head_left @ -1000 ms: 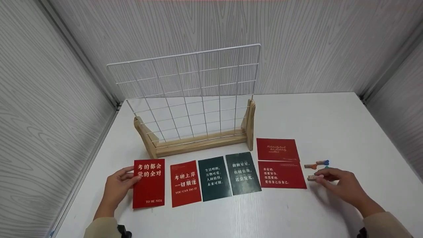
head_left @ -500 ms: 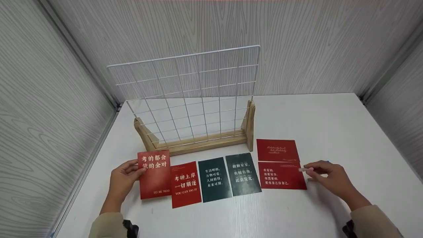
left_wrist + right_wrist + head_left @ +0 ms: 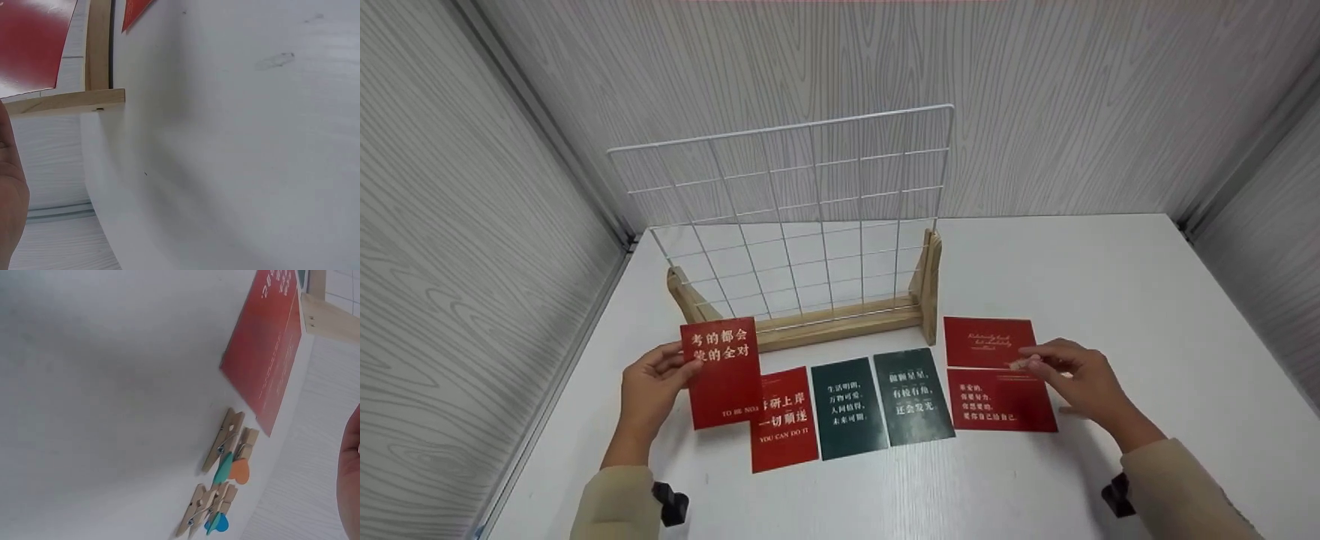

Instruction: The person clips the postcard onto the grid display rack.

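My left hand (image 3: pixel 649 390) pinches a red card (image 3: pixel 725 390) with white lettering by its left edge. The card is raised in front of the stand's left end and overlaps another red card (image 3: pixel 784 446) on the table. My right hand (image 3: pixel 1084 386) pinches a small wooden clothespin (image 3: pixel 1019 365) between thumb and fingers, over two red cards on the right. A pink piece shows at the thumb; most of the clothespin is hidden by the fingers. In the right wrist view only the edge of that hand shows.
A white wire grid (image 3: pixel 780 130) stands on a wooden base (image 3: pixel 840 325) behind the cards. Two dark green cards (image 3: pixel 849 431) lie mid-row. Red cards (image 3: pixel 990 330) lie at right. Several clothespins (image 3: pixel 224 440) with coloured hearts lie beside them. Wood-grain walls surround the table.
My left hand has lifted the red card and brought it right and toward the stand. My right hand has carried the clothespin left from beside the others to above the red cards.
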The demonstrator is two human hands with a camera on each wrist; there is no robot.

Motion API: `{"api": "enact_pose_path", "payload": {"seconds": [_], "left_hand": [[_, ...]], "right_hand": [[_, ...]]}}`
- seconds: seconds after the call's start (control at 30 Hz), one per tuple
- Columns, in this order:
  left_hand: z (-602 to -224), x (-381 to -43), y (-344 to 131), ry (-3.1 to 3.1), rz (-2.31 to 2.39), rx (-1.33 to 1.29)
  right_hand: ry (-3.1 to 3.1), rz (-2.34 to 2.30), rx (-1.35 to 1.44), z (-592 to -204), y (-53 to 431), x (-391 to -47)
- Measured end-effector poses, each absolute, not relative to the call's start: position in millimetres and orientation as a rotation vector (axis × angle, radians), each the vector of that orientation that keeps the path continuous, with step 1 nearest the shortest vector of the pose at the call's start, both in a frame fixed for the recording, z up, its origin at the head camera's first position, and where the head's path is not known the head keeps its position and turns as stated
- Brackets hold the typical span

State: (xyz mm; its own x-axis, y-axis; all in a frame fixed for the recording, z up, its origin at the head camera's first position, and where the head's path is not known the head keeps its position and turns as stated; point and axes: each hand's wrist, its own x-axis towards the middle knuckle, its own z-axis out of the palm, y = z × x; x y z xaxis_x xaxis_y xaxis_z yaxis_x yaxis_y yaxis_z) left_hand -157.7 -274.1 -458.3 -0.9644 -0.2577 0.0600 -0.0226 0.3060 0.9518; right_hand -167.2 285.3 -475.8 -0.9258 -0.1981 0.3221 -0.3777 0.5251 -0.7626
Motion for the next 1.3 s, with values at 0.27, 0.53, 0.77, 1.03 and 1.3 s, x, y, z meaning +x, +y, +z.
{"api": "enact_pose_path", "payload": {"seconds": [0.27,0.53,0.77,1.03,1.3], "left_hand": [[-448,-166,-270,-2.301,-1.749,0.187],[-436,-173,-265,-2.225,-1.775,0.127],[-429,-180,-262,-2.189,-1.778,0.114],[-401,-176,-247,-2.15,-1.779,0.084],[-382,-176,-238,-2.124,-1.731,0.003]], "right_hand": [[-2.598,1.348,0.481,-436,248,-167],[-2.6,1.394,0.525,-414,218,-179],[-2.562,1.465,0.591,-433,206,-208],[-2.574,1.467,0.613,-421,179,-218],[-2.564,1.459,0.673,-393,150,-220]]}}
